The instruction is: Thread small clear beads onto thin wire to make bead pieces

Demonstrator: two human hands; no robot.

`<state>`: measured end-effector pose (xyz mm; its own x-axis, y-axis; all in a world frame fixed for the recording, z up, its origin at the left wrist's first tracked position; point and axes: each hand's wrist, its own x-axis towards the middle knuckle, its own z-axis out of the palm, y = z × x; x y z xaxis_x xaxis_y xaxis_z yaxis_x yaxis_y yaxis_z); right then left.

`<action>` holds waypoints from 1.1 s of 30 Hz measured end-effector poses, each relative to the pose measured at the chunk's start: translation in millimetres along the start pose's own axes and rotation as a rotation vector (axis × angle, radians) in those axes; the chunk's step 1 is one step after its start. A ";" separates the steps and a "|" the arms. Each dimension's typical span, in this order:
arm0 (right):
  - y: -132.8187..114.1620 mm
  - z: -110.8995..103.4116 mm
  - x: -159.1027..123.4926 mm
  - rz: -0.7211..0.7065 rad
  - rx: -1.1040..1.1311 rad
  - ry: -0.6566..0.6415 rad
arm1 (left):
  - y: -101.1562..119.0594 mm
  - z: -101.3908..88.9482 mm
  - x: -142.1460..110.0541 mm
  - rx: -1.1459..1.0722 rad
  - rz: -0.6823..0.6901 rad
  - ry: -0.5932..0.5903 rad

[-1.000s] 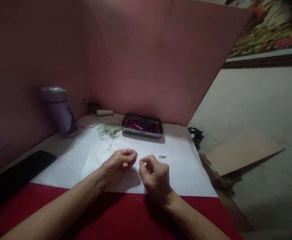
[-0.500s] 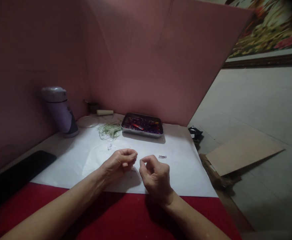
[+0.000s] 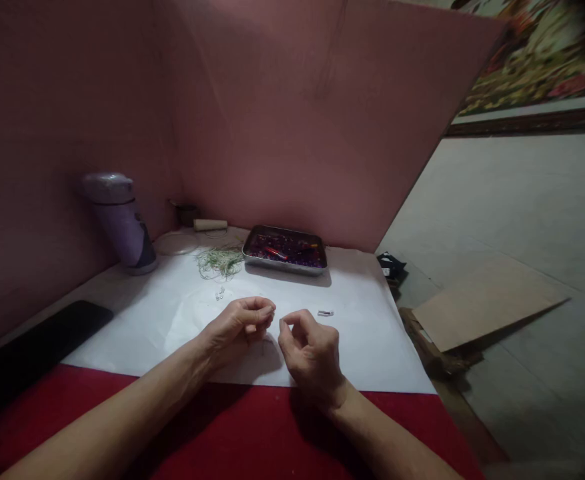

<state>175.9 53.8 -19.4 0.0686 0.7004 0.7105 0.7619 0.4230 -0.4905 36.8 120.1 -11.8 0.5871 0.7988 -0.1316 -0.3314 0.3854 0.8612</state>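
Note:
Over the white paper (image 3: 372, 353), my left hand (image 3: 245, 327) is closed in a pinch, thumb against forefinger. Facing it across a narrow gap, my right hand (image 3: 312, 350) pinches too, with its other fingers curled in. Whatever lies between the fingertips is too small to make out. A thin dark strand seems to hang below the left fingers. Just right of my right hand lies a small metal clip-like piece (image 3: 325, 313). Several tiny clear or silvery bits (image 3: 219, 294) rest on the paper beyond my left hand.
Behind the hands stands a metal tray (image 3: 287, 268) of dark purple beads with a red-handled tool (image 3: 275, 253). Beside it are a tangle of green thread (image 3: 219, 262) and a pale roll (image 3: 211, 225). A purple flask (image 3: 122, 227) and a black flat object (image 3: 82, 323) occupy the left.
Both hands keep nearly the same pinched pose and place. Only very slight finger movement shows; the things on the table have not moved.

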 end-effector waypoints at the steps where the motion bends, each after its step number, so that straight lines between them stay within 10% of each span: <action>1: 0.0 -0.1 0.0 0.004 0.000 -0.001 | 0.0 0.1 0.1 0.002 0.000 0.003; 33: -2.1 -0.4 1.0 0.002 0.026 -0.061 | 1.1 4.4 -4.9 0.147 -0.022 -0.007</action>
<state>174.6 53.3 -17.4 0.0302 0.7344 0.6780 0.7449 0.4357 -0.5052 36.8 114.5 -8.1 0.5983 0.7875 -0.1479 -0.2072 0.3304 0.9208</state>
